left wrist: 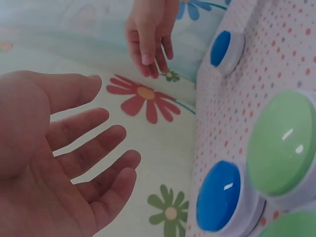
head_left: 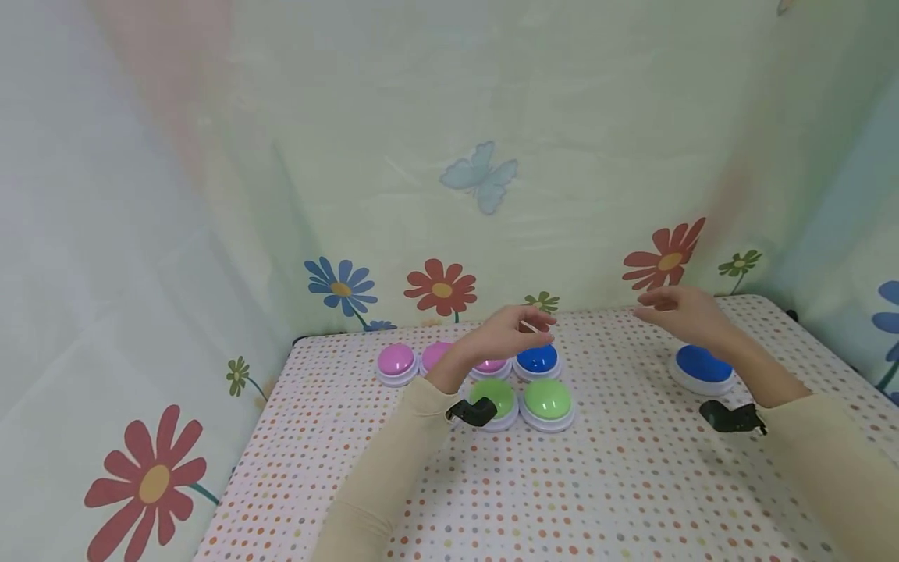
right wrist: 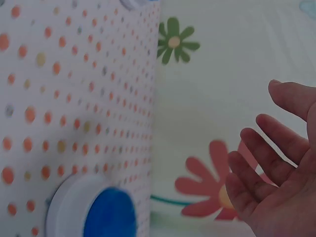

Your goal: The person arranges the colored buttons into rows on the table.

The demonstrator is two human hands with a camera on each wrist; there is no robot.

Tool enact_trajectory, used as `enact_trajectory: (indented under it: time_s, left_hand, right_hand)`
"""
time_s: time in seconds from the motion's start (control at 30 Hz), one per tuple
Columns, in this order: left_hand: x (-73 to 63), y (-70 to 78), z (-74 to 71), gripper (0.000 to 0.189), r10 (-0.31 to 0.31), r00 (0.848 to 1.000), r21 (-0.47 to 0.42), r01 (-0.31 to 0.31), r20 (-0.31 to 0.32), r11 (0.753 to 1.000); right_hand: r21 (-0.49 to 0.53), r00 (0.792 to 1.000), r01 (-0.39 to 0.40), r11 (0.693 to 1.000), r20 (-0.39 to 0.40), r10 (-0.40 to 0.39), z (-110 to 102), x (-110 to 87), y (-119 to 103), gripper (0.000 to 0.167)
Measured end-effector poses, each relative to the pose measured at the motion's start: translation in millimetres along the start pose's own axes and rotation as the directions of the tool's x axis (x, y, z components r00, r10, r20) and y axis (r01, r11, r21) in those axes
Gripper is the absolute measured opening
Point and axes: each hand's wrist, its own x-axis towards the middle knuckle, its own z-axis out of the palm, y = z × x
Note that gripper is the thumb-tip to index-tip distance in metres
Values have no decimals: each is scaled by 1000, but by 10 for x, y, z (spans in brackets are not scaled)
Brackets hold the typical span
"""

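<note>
My left hand [head_left: 504, 336] hovers above a cluster of dome push buttons, nearest a blue button [head_left: 537, 361]. Its fingers are spread and slightly bent, with nothing between them, as the left wrist view shows. Two green buttons [head_left: 549, 400] sit in front of the blue one. Three pink buttons [head_left: 396, 360] continue that row to the left, two of them partly hidden by my left hand and wrist. Over on the right, my right hand [head_left: 688, 316] floats above and behind another blue button [head_left: 705, 364], touching nothing, its fingers loosely extended.
All the buttons have white round bases and stand on a table [head_left: 604, 484] covered in a dotted cloth. A curtain [head_left: 562, 195] with flowers and a butterfly hangs behind and at both sides. Each wrist wears a small black camera [head_left: 732, 417].
</note>
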Motion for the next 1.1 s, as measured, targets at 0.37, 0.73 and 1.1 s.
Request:
enact_trajectory:
  time_s: [0.37, 0.73, 1.1]
  left_hand:
    - [234, 50, 305, 34, -8, 998, -49, 11, 65, 999]
    - [441, 106, 494, 35, 34, 994, -65, -28, 102, 998]
    - [561, 74, 761, 33, -14, 989, -60, 23, 149, 998]
  right_hand:
    - [-8, 986, -163, 987, -46, 162, -42, -249, 641, 81]
    - [118, 969, -236, 964, -50, 244, -7, -417, 963, 92]
    - [118, 964, -267, 956, 27, 266, 106, -535, 1108, 104]
